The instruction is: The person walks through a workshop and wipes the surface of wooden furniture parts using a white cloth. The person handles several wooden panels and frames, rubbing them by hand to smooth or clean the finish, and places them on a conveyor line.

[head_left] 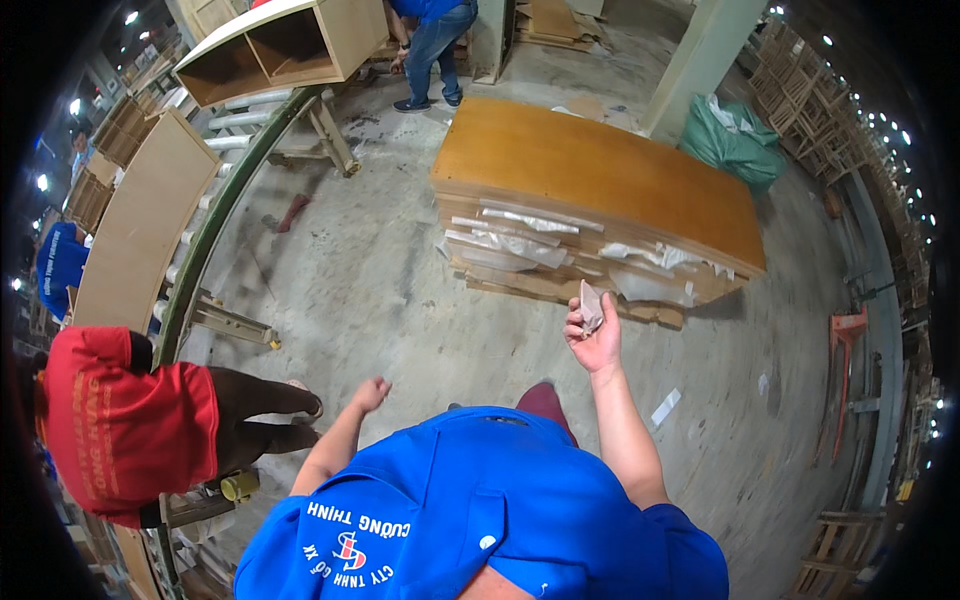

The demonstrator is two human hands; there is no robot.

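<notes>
My right hand [598,345] is raised in front of me, its fingers closed round a small folded piece of pale pink sheet [591,308]. It looks like sandpaper, but its kind is not certain. Beyond it stands a stack of wooden panels [590,165], with an orange-brown top face and torn white wrapping hanging along its near side. From this view the right hand overlaps the stack's near edge; whether it touches cannot be told. My left hand [373,393] hangs out to the left over the floor, fingers curled in, with nothing visible in them.
Along the left runs a roller conveyor [225,215] carrying a long panel [150,215] and an open two-compartment cabinet [290,45]. A person in red [140,420] stands close on my left; another in jeans [435,50] bends farther off. A green sack [730,145] sits beside a pillar [700,65].
</notes>
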